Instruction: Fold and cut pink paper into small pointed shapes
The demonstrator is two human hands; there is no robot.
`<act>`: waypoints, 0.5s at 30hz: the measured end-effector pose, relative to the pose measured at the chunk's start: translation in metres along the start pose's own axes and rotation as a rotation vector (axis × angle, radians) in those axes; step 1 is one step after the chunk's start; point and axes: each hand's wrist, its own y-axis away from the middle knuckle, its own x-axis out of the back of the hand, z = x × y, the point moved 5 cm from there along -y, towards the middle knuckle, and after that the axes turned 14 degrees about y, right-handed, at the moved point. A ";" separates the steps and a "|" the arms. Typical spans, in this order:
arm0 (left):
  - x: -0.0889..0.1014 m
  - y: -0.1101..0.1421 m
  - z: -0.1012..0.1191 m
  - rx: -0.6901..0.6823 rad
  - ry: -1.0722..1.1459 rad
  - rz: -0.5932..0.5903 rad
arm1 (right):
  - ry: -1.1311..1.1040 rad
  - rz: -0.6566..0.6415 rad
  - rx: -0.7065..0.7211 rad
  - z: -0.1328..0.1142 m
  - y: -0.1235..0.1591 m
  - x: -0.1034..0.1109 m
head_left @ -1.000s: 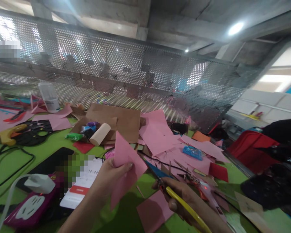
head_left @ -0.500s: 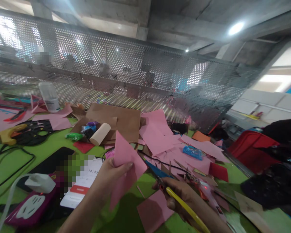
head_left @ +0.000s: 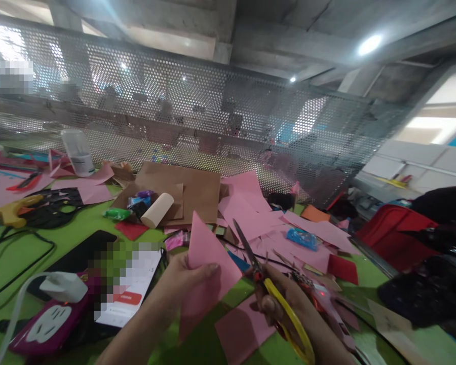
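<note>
A folded piece of pink paper [head_left: 212, 253] is pinched in my left hand [head_left: 192, 279], thumb on its near face and a pointed corner upward. My right hand [head_left: 281, 296] grips a pair of scissors [head_left: 247, 243] with yellow handles. Their blades look closed and point up and to the left, just right of the paper and apart from it. Below, between my hands, a square of pink paper [head_left: 241, 327] lies on the green table [head_left: 197, 352]. Part of a blue item [head_left: 238, 260] shows behind the held paper.
Pink sheets [head_left: 247, 213] and brown cardboard [head_left: 197, 190] lie behind my hands. A phone [head_left: 133, 289] and a purple power strip [head_left: 41, 324] with a white plug are at left. A glue gun [head_left: 336, 312] and cables lie at right. A perforated metal screen [head_left: 197, 116] bounds the table.
My left hand and the pink paper have shifted slightly right. The scissors have swung more upright, and their blades now show clear of the paper.
</note>
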 end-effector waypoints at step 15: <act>-0.007 0.001 -0.009 0.029 -0.006 -0.060 | 0.025 -0.001 -0.065 -0.003 0.004 -0.017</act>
